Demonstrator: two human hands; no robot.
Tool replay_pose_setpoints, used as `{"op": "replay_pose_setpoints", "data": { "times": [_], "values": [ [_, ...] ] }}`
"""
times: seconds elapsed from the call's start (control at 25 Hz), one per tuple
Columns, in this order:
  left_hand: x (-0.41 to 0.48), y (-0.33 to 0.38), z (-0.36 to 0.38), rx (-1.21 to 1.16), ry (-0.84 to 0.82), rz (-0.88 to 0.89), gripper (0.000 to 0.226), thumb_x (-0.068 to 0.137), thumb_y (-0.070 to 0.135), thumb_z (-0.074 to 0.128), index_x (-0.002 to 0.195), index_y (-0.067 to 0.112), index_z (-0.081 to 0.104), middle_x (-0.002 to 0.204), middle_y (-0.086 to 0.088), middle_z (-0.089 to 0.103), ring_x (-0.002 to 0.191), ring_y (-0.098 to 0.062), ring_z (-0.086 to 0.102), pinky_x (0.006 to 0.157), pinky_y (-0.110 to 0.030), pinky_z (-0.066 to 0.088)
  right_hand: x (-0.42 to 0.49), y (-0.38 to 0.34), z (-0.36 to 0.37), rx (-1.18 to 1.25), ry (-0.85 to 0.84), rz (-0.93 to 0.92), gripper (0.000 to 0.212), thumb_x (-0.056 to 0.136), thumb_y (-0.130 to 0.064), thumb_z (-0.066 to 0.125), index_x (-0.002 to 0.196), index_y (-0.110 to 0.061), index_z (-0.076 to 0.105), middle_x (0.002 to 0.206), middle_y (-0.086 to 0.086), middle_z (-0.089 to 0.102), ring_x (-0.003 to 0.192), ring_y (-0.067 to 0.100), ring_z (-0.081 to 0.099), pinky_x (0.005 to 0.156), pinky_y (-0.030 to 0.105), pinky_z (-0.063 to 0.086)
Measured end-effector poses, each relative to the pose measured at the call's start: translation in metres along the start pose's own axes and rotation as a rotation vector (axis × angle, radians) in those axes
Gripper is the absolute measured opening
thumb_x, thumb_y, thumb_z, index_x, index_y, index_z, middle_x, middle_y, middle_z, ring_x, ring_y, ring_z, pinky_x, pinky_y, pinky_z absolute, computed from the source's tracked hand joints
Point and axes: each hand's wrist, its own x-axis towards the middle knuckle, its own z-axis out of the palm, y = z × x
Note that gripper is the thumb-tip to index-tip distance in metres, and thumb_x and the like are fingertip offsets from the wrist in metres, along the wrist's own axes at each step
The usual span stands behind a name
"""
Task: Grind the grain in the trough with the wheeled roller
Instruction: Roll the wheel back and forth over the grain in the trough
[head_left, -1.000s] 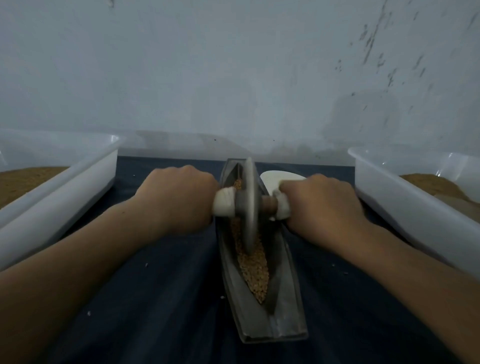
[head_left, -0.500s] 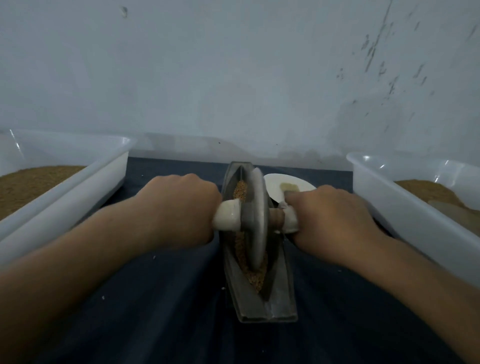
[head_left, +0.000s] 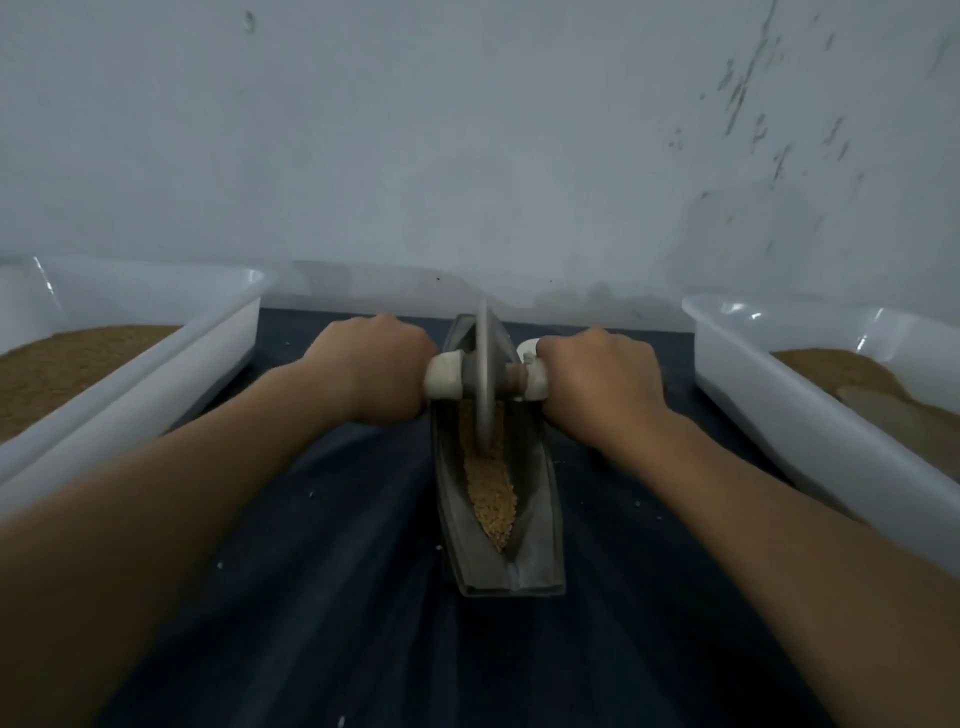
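left hand (head_left: 374, 371) fisted on roller (head_left: 485, 382) handle | right hand (head_left: 597, 379) likewise | arms outstretched

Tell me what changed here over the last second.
The wheeled roller rolled slightly toward the person, then back away to the far end of the trough, baring more grain at the near end. The left hand and right hand travelled with it. Unchanged: both hands grip the handles, and the left tub and right tub sit alongside.
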Motion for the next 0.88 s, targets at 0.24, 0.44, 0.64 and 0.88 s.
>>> {"op": "replay_pose_setpoints", "data": {
  "times": [0.24, 0.44, 0.64, 0.88],
  "values": [
    [-0.047, -0.002, 0.003, 0.1, 0.189, 0.138, 0.015, 0.064, 0.046, 0.053, 0.077, 0.041, 0.047, 0.059, 0.013, 0.042, 0.047, -0.006, 0.038, 0.043, -0.021, 0.022, -0.046, 0.013, -0.016, -0.004, 0.085, -0.075, 0.02, 0.058, -0.043, 0.067, 0.067, -0.032, 0.053, 0.055, -0.015, 0.021, 0.046, 0.003, 0.015, 0.046, 0.017, 0.011],
    [0.022, -0.008, 0.016, 0.079, 0.182, -0.041, 0.016, 0.08, 0.039, 0.058, 0.095, 0.033, 0.062, 0.083, 0.003, 0.058, 0.073, -0.025, 0.059, 0.06, -0.034, 0.042, 0.03, 0.006, 0.015, 0.007, -0.097, 0.031, 0.013, 0.081, -0.039, 0.063, 0.074, -0.03, 0.056, 0.07, -0.003, 0.053, 0.063, 0.021, 0.053, 0.052, 0.027, 0.035],
    [0.018, -0.006, 0.017, 0.007, 0.147, -0.077, 0.015, 0.081, 0.038, 0.06, 0.095, 0.033, 0.062, 0.082, 0.004, 0.057, 0.071, -0.022, 0.054, 0.061, -0.034, 0.043, 0.038, 0.005, 0.007, -0.034, -0.12, -0.018, 0.006, 0.084, -0.027, 0.066, 0.089, -0.028, 0.063, 0.084, 0.001, 0.059, 0.073, 0.025, 0.057, 0.059, 0.03, 0.04],
    [-0.038, 0.0, 0.006, 0.059, 0.128, 0.063, 0.022, 0.062, 0.046, 0.053, 0.083, 0.039, 0.054, 0.064, 0.012, 0.046, 0.05, -0.006, 0.04, 0.044, -0.021, 0.025, -0.032, 0.021, -0.017, 0.062, -0.173, -0.119, 0.019, 0.067, -0.04, 0.067, 0.075, -0.036, 0.05, 0.062, -0.013, 0.04, 0.051, 0.003, 0.035, 0.044, 0.022, 0.022]
  ]
}}
